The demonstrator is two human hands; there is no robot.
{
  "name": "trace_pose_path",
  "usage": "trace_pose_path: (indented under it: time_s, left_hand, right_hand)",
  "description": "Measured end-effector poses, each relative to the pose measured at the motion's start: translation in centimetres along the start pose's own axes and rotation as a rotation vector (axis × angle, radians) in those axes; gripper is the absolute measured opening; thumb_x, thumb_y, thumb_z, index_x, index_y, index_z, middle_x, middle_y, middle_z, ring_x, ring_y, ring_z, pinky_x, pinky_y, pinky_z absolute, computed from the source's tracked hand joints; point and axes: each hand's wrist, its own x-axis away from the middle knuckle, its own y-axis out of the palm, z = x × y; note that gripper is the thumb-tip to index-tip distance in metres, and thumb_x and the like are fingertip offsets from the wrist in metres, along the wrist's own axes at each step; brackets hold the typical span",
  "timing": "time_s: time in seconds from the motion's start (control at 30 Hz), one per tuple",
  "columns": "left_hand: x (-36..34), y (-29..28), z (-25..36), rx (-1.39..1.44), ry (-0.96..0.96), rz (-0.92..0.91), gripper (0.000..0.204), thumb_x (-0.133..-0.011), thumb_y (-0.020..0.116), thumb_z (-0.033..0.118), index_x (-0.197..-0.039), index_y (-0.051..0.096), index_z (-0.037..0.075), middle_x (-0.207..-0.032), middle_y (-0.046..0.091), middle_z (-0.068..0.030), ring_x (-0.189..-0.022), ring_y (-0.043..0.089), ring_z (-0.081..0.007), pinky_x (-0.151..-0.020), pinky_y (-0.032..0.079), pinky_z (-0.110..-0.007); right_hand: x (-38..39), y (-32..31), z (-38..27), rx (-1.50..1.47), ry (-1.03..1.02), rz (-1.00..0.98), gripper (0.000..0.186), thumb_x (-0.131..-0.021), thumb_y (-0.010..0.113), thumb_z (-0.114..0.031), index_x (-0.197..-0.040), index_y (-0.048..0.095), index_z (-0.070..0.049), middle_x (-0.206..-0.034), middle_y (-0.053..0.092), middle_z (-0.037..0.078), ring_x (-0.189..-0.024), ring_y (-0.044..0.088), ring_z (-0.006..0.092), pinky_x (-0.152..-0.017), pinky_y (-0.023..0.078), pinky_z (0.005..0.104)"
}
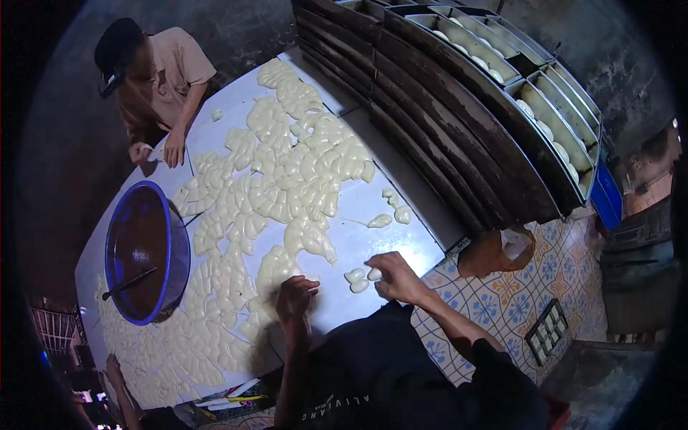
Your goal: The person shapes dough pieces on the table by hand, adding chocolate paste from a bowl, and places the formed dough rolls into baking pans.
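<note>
Small pieces of pale dough [287, 190] cover much of the white table in overlapping rows. At the near right edge of the table, my right hand [399, 279] pinches a small smooth dough ball [374, 274] with its fingertips. Two more white dough balls [357, 282] rest just left of those fingers. My left hand [294, 301] is curled beside the near edge of the dough spread, and a pale bit shows by its fingertips; what it holds is mostly hidden. A few loose dough pieces [390, 213] lie farther up the right side.
A blue basin [172, 215] of brown liquid, a dark stick [129, 283] across it, stands left. Stacked metal trays [459, 122] holding white pieces fill the right. Across the table, a person [161, 89] handles something pale. Another person's hand [115, 371] shows lower left.
</note>
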Motion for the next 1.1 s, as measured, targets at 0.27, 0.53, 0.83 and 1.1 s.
trace_pose_path:
  time_s: [0.27, 0.53, 0.83, 1.1]
  left_hand:
    - [0.7, -1.4, -0.9, 0.162, -0.074, 0.044, 0.027, -0.085, 0.059, 0.013, -0.107, 0.055, -0.003, -0.091, 0.063, -0.0101, -0.089, 0.062, -0.0214, -0.081, 0.051, -0.035]
    - [-0.2, -3.0, -3.6, -0.246, 0.253, -0.019, 0.026, -0.087, 0.06, 0.014, -0.105, 0.055, -0.004, -0.087, 0.063, -0.0112, -0.081, 0.064, -0.0218, -0.077, 0.053, -0.034]
    - [0.3, -3.0, -1.5, 0.105, -0.041, 0.126, 0.021, -0.088, 0.058, 0.01, -0.102, 0.057, -0.006, -0.085, 0.064, -0.0134, -0.08, 0.065, -0.0223, -0.077, 0.054, -0.033]
    - [1.3, -0.6, 2.1, -0.125, 0.096, 0.141, 0.034, -0.094, 0.051, 0.005, -0.126, 0.054, -0.006, -0.103, 0.064, -0.0115, -0.092, 0.061, -0.0154, -0.083, 0.048, -0.028]
  right_hand:
    - [-0.8, -1.5, -1.0, 0.191, -0.105, -0.148, 0.04, -0.073, 0.069, -0.012, -0.11, 0.06, -0.002, -0.114, 0.053, 0.017, -0.107, 0.05, 0.0363, -0.092, 0.044, 0.0417]
    - [-8.8, 0.0, 1.9, 0.336, 0.041, 0.176, 0.015, -0.08, 0.058, -0.004, -0.093, 0.061, 0.004, -0.106, 0.048, 0.026, -0.103, 0.046, 0.0416, -0.083, 0.044, 0.0453]
    - [-12.7, 2.7, 1.3, 0.296, -0.177, 0.186, 0.014, -0.08, 0.059, -0.003, -0.092, 0.064, 0.003, -0.097, 0.056, 0.019, -0.094, 0.054, 0.0342, -0.08, 0.046, 0.0404]
    - [-8.6, 1.0, -10.4, -0.67, -0.121, -0.106, 0.045, -0.082, 0.071, -0.009, -0.124, 0.057, -0.002, -0.112, 0.055, 0.009, -0.103, 0.051, 0.0121, -0.078, 0.045, 0.0242]
